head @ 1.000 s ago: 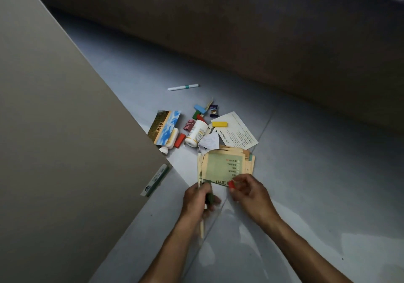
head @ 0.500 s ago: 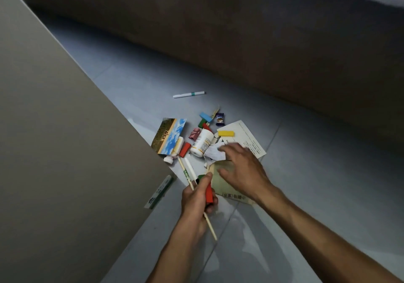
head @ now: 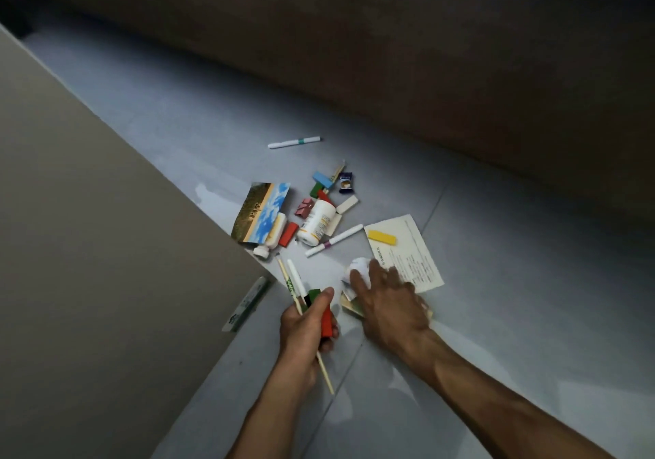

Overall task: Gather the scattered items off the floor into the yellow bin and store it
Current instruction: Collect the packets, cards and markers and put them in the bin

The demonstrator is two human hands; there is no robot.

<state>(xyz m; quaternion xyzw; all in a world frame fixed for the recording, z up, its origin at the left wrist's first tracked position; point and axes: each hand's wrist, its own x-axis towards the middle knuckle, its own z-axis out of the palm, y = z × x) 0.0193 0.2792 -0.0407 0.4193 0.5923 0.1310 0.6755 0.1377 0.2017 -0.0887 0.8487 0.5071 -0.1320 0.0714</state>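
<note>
Lying scattered, items (head: 316, 226), grey tiled floor (head: 531, 281)

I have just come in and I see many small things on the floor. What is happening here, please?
A person is picking up scattered items from the floor. The left hand grips a bundle: a red block, a green block and thin sticks. The right hand reaches over crumpled white paper beside a printed sheet. A white bottle, markers and coloured blocks lie on the floor. No yellow bin is in view.
</note>
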